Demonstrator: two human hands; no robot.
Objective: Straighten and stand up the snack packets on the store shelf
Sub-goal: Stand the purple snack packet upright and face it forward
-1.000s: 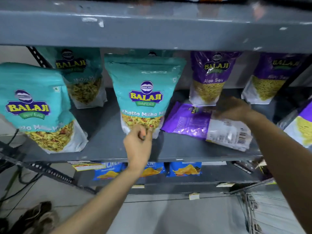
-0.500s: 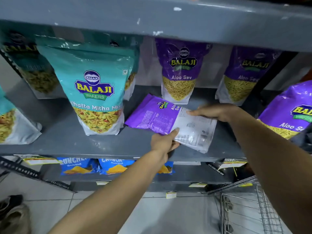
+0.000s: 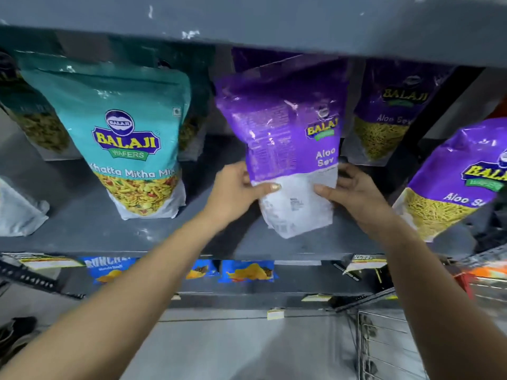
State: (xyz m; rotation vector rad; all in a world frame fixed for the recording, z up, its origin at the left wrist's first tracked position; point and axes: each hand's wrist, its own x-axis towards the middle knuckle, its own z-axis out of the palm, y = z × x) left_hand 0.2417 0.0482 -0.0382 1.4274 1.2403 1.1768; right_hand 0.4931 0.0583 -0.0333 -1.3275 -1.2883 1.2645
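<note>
A purple Aloo Sev packet [image 3: 288, 133] stands nearly upright on the grey shelf [image 3: 164, 237], its back side facing me. My left hand [image 3: 238, 190] grips its lower left edge and my right hand [image 3: 348, 193] grips its lower right edge. To its left a teal Khatta Mitha Mix packet [image 3: 129, 138] stands upright. Behind and right stands another purple Aloo Sev packet [image 3: 395, 113]. A third purple packet [image 3: 461, 182] leans at the far right.
More teal packets [image 3: 35, 119] stand at the back left, and a white packet bottom [image 3: 19, 212] shows at the left edge. The upper shelf board [image 3: 247, 20] hangs close overhead. Blue chip packets [image 3: 247, 271] sit on the shelf below. A wire basket [image 3: 384, 346] is at lower right.
The purple packet lay flat on the shelf before; both hands have lifted it up to stand. My left hand moved from the teal packet to the purple one.
</note>
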